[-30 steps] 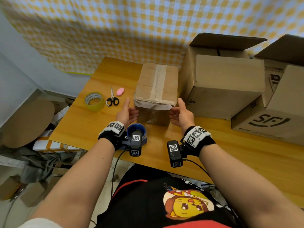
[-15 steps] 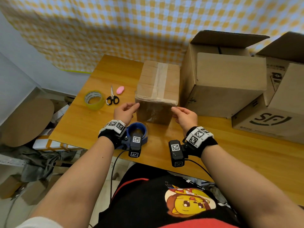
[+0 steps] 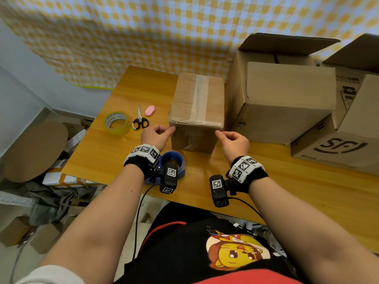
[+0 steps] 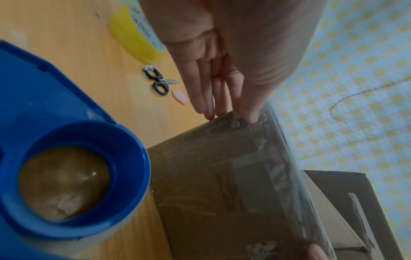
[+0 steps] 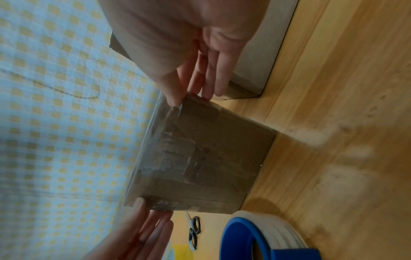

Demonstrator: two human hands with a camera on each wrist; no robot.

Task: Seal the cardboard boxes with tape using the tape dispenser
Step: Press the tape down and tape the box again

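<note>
A: Where is the box [image 3: 196,111] now?

B: Centre of the head view, just above the blue dispenser [image 3: 173,163], which sits idle on the table [image 3: 287,181]; the left hand [image 3: 154,136] and right hand [image 3: 233,141] each touch a near top corner, fingers nearly straight, tips pressing the tape [image 5: 155,133] down.

A: How to finish it well?

B: I'd rub outward from the middle seam; flatten each end onto the side; wrinkles likely lift later.
</note>
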